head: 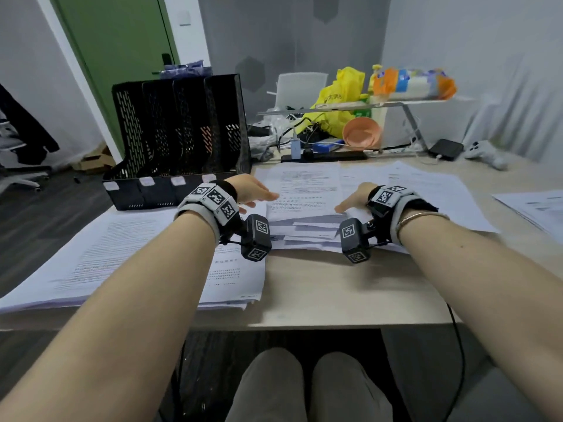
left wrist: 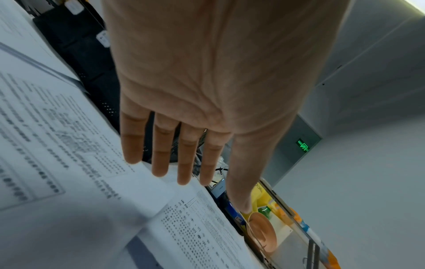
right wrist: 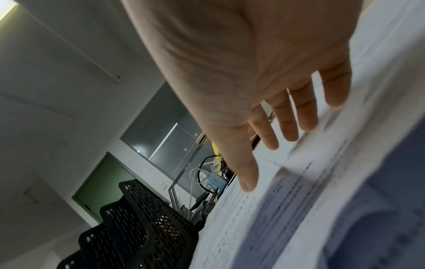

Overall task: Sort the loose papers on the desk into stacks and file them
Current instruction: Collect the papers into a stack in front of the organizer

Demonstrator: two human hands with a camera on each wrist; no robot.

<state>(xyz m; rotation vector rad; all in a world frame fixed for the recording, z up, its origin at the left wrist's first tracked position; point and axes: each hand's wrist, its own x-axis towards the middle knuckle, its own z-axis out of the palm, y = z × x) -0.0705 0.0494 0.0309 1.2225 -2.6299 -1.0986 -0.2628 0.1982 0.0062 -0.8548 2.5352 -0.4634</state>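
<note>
Papers lie spread over the middle of the desk, with a further stack at its left edge. Left hand and right hand flank the middle pile, each grip wide, fingers straight and holding nothing, fingertips near the sheets. A black file rack stands just behind the left hand.

We saw a dim, even, cool indoor light from above, and the shadows under the arms on the desk were soft. In the right wrist view a bright ceiling panel glared at 10 o'clock. The head view bowed straight lines near its edges. Both wrist views were smeared, and the papers nearest the lens were blurred past reading.
</note>
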